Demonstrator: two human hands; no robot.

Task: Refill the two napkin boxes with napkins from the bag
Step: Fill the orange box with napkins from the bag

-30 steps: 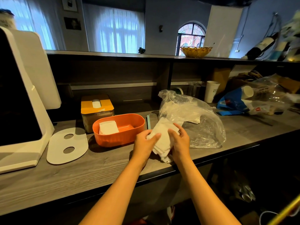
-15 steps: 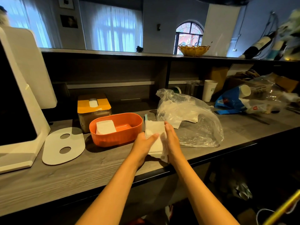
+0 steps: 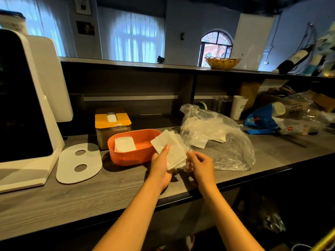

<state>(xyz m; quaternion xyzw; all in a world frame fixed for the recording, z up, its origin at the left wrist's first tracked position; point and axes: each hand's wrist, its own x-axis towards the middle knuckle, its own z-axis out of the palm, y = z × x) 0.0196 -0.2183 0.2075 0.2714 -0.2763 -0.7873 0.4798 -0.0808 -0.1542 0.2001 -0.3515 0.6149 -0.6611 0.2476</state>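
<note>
**Napkin stack held at the orange box rim**

Above the table's (image 3: 112, 189) front edge, a stack of white napkins (image 3: 173, 147) sits in the left hand (image 3: 160, 165), thumb curled over its top face. Right hand (image 3: 201, 164), at 3 o'clock of the stack, pinches its lower corner with bent fingers (image 3: 192, 156). Orange box (image 3: 134, 157) lies at 9 o'clock, open, a few napkins inside. Yellow-lidded box (image 3: 112, 122) stands at 11 o'clock behind it. Clear bag (image 3: 223, 142) lies at 3 o'clock, napkins still inside. White oval lid (image 3: 68, 167) lies flat at 9 o'clock of the orange box.
</note>
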